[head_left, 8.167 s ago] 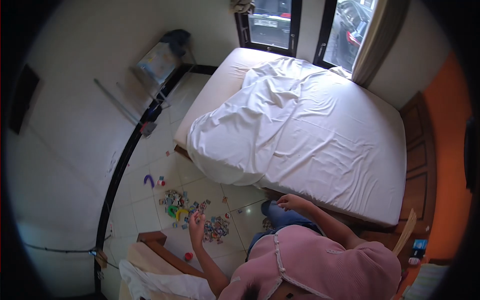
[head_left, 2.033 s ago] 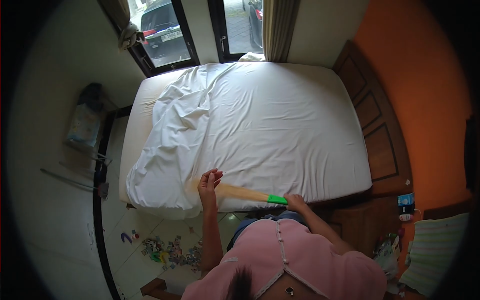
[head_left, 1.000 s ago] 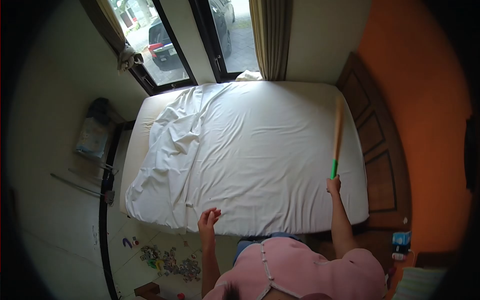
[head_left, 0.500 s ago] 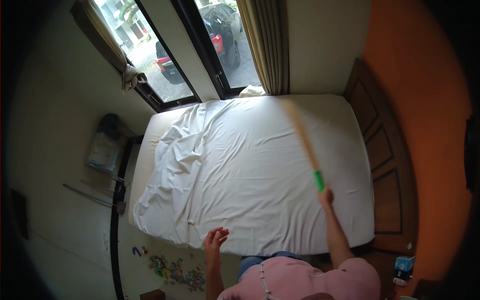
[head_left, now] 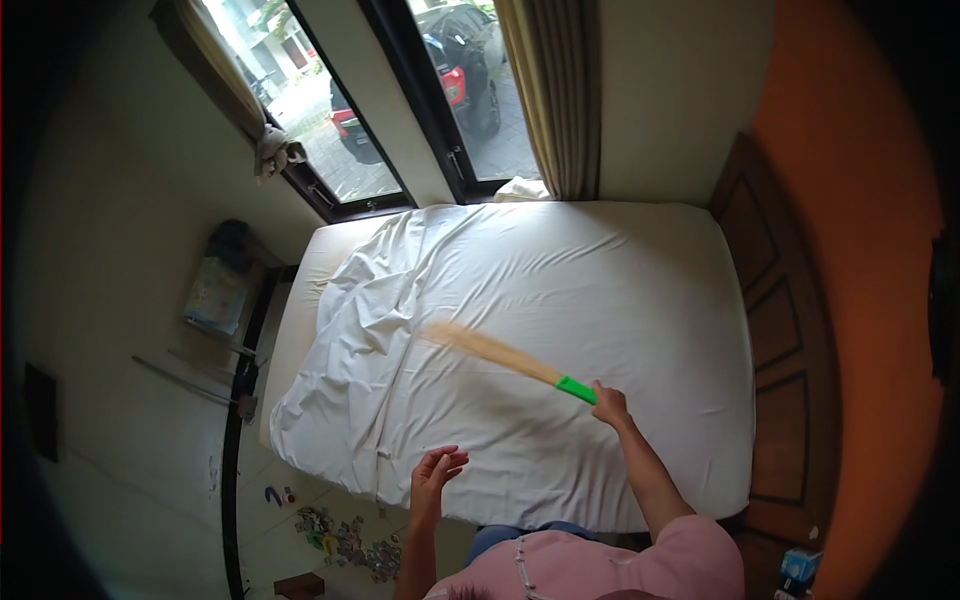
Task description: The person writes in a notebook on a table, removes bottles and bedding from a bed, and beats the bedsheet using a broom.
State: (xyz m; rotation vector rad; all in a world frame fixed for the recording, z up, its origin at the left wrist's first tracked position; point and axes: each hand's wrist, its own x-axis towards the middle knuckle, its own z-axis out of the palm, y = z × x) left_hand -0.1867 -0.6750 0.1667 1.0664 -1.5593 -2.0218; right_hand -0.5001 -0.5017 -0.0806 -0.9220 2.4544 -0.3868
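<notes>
A broom [head_left: 500, 358] slanted across the middle of the frame over a white sheet [head_left: 650, 280]. Its bristle tips [head_left: 441, 331] were blurred, so whether they touched the cloth was impossible to tell. Right of centre, the right hand [head_left: 611, 405] was clenched round the green handle [head_left: 576, 390], covering its end. The left hand [head_left: 438, 474], at lower centre, was released, its fingers [head_left: 455, 462] loosely bent. At lower left, scattered pieces [head_left: 383, 560] were too small to identify. The bottom edge cut off a pink top [head_left: 600, 568].
</notes>
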